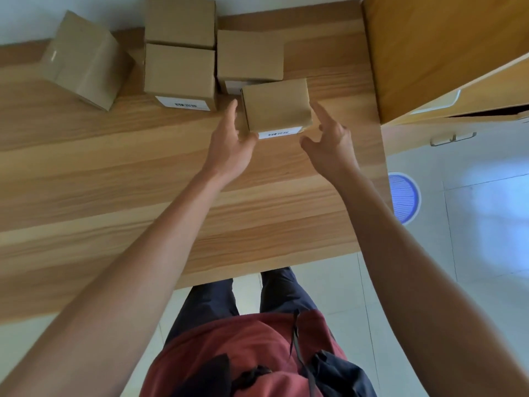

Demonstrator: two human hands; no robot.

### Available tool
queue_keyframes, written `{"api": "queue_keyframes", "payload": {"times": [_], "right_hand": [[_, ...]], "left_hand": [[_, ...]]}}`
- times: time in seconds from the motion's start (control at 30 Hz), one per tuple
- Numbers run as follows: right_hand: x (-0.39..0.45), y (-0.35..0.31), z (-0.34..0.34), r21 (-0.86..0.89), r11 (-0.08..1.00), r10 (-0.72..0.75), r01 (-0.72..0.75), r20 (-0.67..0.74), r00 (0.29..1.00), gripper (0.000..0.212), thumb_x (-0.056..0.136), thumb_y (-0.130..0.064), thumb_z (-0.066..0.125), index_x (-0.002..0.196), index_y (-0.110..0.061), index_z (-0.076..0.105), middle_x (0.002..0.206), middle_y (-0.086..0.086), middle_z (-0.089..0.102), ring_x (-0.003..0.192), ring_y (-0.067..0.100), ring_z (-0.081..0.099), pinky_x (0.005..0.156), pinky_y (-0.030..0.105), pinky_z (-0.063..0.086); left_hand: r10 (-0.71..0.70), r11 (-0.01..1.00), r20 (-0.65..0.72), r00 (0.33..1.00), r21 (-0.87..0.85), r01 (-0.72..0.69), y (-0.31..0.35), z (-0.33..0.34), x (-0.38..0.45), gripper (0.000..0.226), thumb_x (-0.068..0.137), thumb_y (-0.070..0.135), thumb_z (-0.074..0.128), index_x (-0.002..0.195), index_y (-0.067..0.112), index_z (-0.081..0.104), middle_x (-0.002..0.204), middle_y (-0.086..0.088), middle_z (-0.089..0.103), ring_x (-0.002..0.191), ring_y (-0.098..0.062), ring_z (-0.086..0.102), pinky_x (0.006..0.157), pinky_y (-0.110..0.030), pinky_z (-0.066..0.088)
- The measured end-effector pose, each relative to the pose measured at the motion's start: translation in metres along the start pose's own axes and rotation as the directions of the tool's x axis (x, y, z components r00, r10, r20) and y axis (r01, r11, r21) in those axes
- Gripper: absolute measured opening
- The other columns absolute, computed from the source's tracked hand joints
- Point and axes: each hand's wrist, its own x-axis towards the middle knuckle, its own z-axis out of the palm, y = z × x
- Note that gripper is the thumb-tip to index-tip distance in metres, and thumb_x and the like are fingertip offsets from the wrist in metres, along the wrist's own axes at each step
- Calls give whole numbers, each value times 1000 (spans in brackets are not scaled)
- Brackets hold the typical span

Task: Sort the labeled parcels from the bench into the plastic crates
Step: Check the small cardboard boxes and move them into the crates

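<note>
A small cardboard parcel (276, 106) with a white barcode label on its near face sits on the wooden bench (114, 181). My left hand (233, 144) is at its left side, fingers straight, thumb touching the near left corner. My right hand (329, 138) hovers just right of the parcel, fingers spread and apart from it. Several other parcels stand behind: one directly behind (249, 55), a labeled one (180, 75) with another stacked behind it (180, 20), and a tilted one (83, 58) at far left. No plastic crate is in view.
A wooden cabinet (435, 53) rises at the bench's right end, close to my right hand. A round blue and white object (405, 197) lies on the tiled floor to the right. The bench's near edge runs in front of my legs.
</note>
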Motion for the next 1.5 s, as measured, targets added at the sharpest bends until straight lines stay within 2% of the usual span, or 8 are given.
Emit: {"api": "queue_keyframes", "payload": {"times": [0.2,0.33,0.57,0.77,0.9,1.03,1.3,1.5], "right_hand": [[7,5,14,28,999,16,-17,40,999,70,96,-9,62,160,-23,36,147,-1,59,128,15,55,91,13,41],[5,7,19,48,998,32,-33,28,999,70,97,-9,62,160,-24,36,138,2,64,100,11,58,63,-6,36],[-20,5,9,76,997,-10,18,-105,994,63,96,-5,62,154,-24,49,102,-8,67,102,34,69,60,-5,36],[-47,-21,-13,248,964,-15,97,-313,950,51,94,-12,66,142,-29,64,118,-18,73,82,0,63,78,17,52],[-61,-41,-18,335,920,-76,201,-350,934,50,90,-8,67,135,-28,68,113,-15,76,107,5,71,94,40,59],[-72,-62,-21,376,898,-65,230,-402,913,50,94,-17,74,142,-23,60,114,-16,71,108,5,69,94,40,60],[-94,-92,-20,462,822,-195,334,-323,926,47,100,-20,65,146,-16,55,134,-7,67,126,6,60,96,30,59],[-99,-96,-18,418,825,-323,382,-207,924,57,99,-19,65,153,-20,48,138,-10,65,131,12,59,99,44,58]], "left_hand": [[-64,997,17,998,-43,64,-7,13,7,74,104,29,61,166,20,21,163,-5,42,135,-15,55,99,-19,44],[-85,991,31,996,-103,87,-9,17,5,67,105,23,57,164,19,26,151,-3,56,130,-11,58,79,0,36],[-11,993,-23,1000,-122,8,-5,9,-18,60,105,16,58,161,13,36,151,-2,57,129,-7,58,86,3,41],[127,976,-147,981,-156,-150,3,-18,-49,66,94,10,73,155,14,47,140,6,63,125,-1,59,104,-14,46],[136,946,-185,973,-267,-183,14,-36,-77,66,91,2,74,152,16,51,137,5,67,124,-1,63,104,-22,52],[135,932,-245,960,-298,-207,22,-49,-95,65,91,5,76,151,16,53,132,7,68,118,-3,66,101,-33,57],[154,902,-365,918,-329,-282,22,-68,-120,66,90,15,80,149,13,51,136,7,66,121,-7,65,103,-27,53],[202,926,-423,883,-211,-313,19,-81,-133,69,88,17,78,151,16,50,134,3,67,120,-11,63,88,-41,61]]}}
